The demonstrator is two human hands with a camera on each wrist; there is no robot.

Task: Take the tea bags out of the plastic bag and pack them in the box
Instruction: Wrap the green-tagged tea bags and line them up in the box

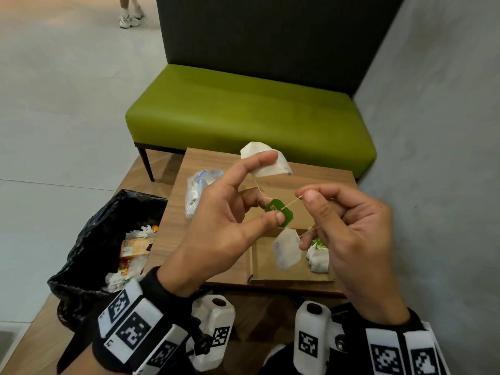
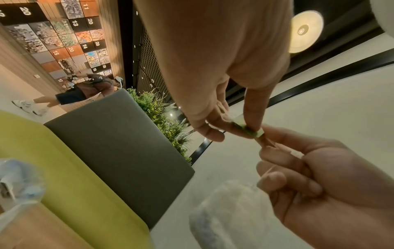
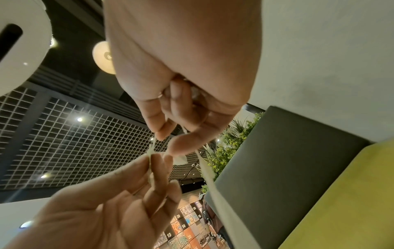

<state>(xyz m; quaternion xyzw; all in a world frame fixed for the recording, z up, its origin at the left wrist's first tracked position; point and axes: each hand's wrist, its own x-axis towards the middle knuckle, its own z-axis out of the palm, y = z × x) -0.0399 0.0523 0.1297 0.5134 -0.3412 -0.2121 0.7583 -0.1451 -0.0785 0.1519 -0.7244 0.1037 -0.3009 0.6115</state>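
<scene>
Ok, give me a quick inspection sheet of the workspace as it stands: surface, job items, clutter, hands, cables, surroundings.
Surface: small wooden table.
Job's things: open cardboard box on the table with a tea bag inside; plastic bag lies behind it; two more tea bags, upper tea bag and lower tea bag, held up, their strings apparently tangled.
Clutter: black bin bag with rubbish, left of the table.
Hands: left hand pinches the green tag; right hand pinches a string.
Cables: nothing seen.
Surroundings: green bench, grey wall, a passer-by's feet.
</scene>
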